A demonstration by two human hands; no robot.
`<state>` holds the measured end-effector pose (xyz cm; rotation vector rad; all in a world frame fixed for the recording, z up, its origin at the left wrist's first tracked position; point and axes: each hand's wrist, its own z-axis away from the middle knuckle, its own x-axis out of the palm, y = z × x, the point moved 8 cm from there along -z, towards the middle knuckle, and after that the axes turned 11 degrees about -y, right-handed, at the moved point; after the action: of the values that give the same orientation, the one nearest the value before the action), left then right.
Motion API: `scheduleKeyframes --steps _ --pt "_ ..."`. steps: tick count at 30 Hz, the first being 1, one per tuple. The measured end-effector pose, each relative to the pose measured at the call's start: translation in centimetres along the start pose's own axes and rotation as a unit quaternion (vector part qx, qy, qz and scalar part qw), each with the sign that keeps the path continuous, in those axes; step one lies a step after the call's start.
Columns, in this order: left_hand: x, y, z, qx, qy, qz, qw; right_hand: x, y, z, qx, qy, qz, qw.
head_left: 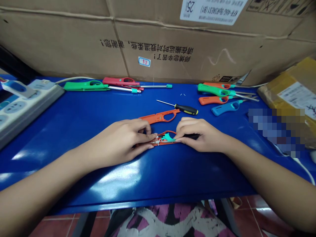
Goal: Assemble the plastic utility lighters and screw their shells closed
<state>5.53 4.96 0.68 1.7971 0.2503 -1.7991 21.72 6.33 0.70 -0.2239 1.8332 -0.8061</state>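
Observation:
My left hand is closed around the rear of an orange lighter half-shell lying open on the table, thumb and fingertips along its sides. In the shell show a teal trigger and small whitish inner parts. My right hand pinches the front end of this half-shell beside the trigger. A dark slim part shows under its fingers; I cannot tell what it is. Just behind lies the matching orange shell half, separate and flat. A black and yellow screwdriver rests beyond it.
Green and red long lighters lie at the back left; several orange, green and blue lighters at the back right. A power strip stands left. A large carton walls the back; a taped box sits right.

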Motion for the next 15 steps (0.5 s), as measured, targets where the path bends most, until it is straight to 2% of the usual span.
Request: scheduleKeyframes --steps 6,10,15 --pt "0.14 -0.22 -0.10 -0.005 -0.007 0.016 1.000 0.15 -0.20 0.04 0.004 0.013 0.079 0.997" --pt "0.07 -0.20 -0.12 -0.004 -0.005 0.022 1.000 0.03 -0.30 0.15 -0.003 0.028 0.071 0.997" --pt "0.06 -0.17 -0.03 -0.005 -0.003 0.018 1.000 0.38 -0.05 0.15 0.009 -0.002 0.057 0.998"
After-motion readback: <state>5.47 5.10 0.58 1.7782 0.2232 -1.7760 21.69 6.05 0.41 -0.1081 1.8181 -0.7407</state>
